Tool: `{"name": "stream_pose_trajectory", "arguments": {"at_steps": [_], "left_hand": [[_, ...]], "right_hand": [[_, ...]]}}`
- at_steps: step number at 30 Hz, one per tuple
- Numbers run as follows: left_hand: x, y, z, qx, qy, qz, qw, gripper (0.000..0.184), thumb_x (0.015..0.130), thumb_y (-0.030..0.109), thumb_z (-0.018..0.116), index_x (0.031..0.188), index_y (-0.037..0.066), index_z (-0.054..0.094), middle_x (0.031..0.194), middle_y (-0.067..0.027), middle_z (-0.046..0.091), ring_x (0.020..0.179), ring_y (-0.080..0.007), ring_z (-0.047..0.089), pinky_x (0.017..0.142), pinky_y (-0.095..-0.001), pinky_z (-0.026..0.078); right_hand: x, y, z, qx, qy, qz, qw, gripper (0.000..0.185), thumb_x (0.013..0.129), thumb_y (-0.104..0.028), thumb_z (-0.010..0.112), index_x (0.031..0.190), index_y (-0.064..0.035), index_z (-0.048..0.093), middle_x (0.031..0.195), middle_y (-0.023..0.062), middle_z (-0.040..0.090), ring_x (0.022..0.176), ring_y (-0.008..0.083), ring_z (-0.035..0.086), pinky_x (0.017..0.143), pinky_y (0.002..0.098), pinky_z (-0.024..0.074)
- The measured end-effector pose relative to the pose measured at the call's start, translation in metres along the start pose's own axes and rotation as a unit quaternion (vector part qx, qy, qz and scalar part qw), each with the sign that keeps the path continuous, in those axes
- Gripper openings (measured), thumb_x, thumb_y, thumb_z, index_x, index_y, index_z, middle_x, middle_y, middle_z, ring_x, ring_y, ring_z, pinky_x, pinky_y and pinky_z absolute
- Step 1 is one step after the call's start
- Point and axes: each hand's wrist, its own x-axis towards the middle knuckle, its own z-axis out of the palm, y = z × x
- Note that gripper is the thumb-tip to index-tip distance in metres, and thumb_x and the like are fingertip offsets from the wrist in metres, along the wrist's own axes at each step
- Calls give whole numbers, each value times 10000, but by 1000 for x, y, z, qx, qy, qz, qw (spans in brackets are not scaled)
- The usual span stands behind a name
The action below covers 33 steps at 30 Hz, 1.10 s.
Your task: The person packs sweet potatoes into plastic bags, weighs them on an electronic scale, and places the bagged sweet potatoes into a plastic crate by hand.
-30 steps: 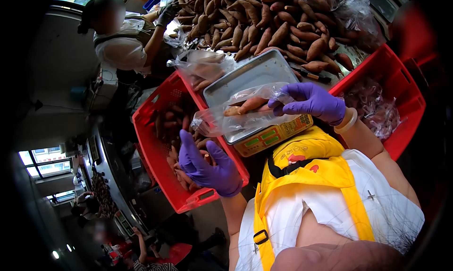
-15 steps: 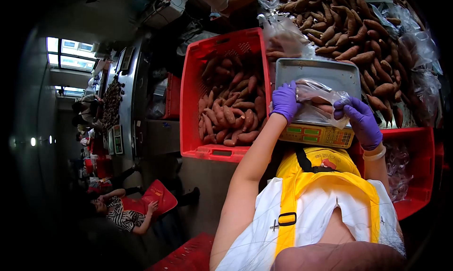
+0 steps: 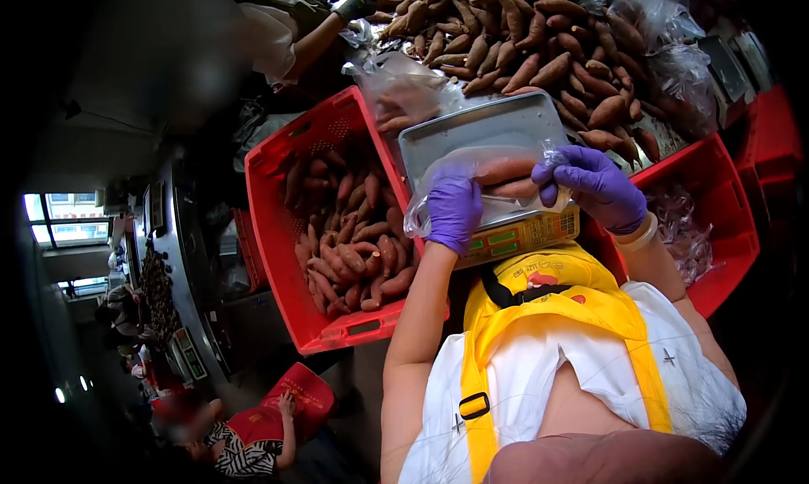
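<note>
A clear plastic bag (image 3: 430, 185) with sweet potatoes (image 3: 504, 171) in it lies across my front, over the near part of a weighing scale's metal tray (image 3: 472, 126). My left hand (image 3: 453, 210), in a purple glove, is closed on the bag's left part. At the other end my right hand (image 3: 597, 187), gloved the same way, pinches the bag's plastic between thumb and fingers. Below the bag shows the scale's yellow panel (image 3: 556, 224) with green displays, partly covered by my left hand and the bag. Whether the bag touches the tray I cannot tell.
Left of the scale stands a red crate (image 3: 379, 324) of sweet potatoes. Another red crate (image 3: 731, 273) at right holds clear plastic bags (image 3: 687, 240). Beyond the scale lies a heap of sweet potatoes (image 3: 514, 29). A co-worker's gloved hand (image 3: 354, 6) is at upper left; another person (image 3: 253, 442) sits lower left.
My view has turned, and the crates and scale appear tilted. The bag is raised nearer to me, and my left hand has shifted onto its left end. My right hand still grips the other end.
</note>
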Motion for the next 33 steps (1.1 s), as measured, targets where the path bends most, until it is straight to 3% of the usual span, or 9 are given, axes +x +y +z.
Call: {"name": "stream_pose_trajectory", "arguments": {"at_steps": [9, 12, 15, 19, 21, 25, 27, 31, 33], "left_hand": [[7, -18, -20, 82, -72, 58, 992, 310, 713, 114, 692, 1010, 37, 648, 910, -177, 662, 841, -342, 641, 722, -408, 512], [-16, -4, -44, -155, 7, 96, 983, 416, 732, 104, 779, 1102, 2, 617, 923, -123, 665, 857, -186, 647, 759, -289, 511], [-20, 15, -96, -617, -143, -62, 771, 524, 835, 354, 692, 1184, -19, 577, 1018, -107, 632, 896, -222, 624, 800, -320, 517], [17, -13, -91, -897, -241, -142, 344, 600, 928, 447, 544, 1312, -7, 461, 1124, -146, 611, 1018, -257, 596, 864, -358, 515], [41, -9, -79, -885, -103, -253, 377, 467, 954, 366, 535, 1255, 10, 505, 1153, -150, 611, 1058, -278, 584, 914, -369, 492], [120, -70, -14, -886, -173, -281, 327, 445, 974, 306, 489, 1289, -7, 454, 1328, -218, 481, 1177, -392, 505, 968, -469, 466], [170, -73, 2, -848, -124, -341, 386, 420, 975, 302, 489, 1284, 17, 462, 1311, -191, 498, 1184, -359, 499, 960, -490, 458], [271, -87, 23, -853, -94, -369, 358, 427, 974, 323, 483, 1287, 34, 451, 1355, -196, 465, 1214, -362, 482, 988, -511, 444], [294, -72, 23, -816, -47, -345, 462, 493, 975, 334, 477, 1361, 44, 376, 1422, -198, 392, 1288, -362, 417, 1049, -519, 378]], "right_hand": [[-5, 23, -10, 16, 14, -6, 1000, 251, 951, -168, 558, 1105, 4, 654, 941, 92, 683, 870, 141, 641, 859, 267, 486], [-6, 18, -12, 18, 24, 17, 999, 230, 951, -126, 546, 1097, 21, 644, 941, 79, 677, 865, 149, 651, 845, 271, 495], [-3, 28, -21, -7, 47, 25, 999, 231, 948, -136, 556, 1096, 16, 646, 941, 77, 678, 863, 144, 653, 846, 269, 496], [-6, 34, -28, 18, 49, 26, 998, 229, 950, -142, 557, 1097, 10, 646, 969, 82, 681, 885, 150, 658, 856, 275, 499], [-11, 35, -28, 13, 69, 21, 997, 228, 949, -137, 555, 1096, 13, 645, 960, 85, 683, 884, 148, 653, 867, 280, 491], [-22, 27, -26, 28, 92, 29, 995, 250, 944, -138, 560, 1117, 25, 640, 968, 93, 682, 899, 158, 653, 895, 291, 479], [-27, 25, -26, 31, 113, 37, 992, 246, 936, -128, 573, 1119, 23, 640, 986, 95, 682, 906, 164, 654, 898, 293, 478], [-39, 30, -32, -45, 197, 26, 979, 276, 912, -144, 624, 1143, 7, 612, 1063, 67, 655, 996, 153, 617, 936, 295, 460], [-45, 21, -32, -54, 185, 12, 981, 281, 906, -142, 630, 1145, 3, 603, 1076, 55, 643, 1032, 149, 605, 950, 292, 451]]}}
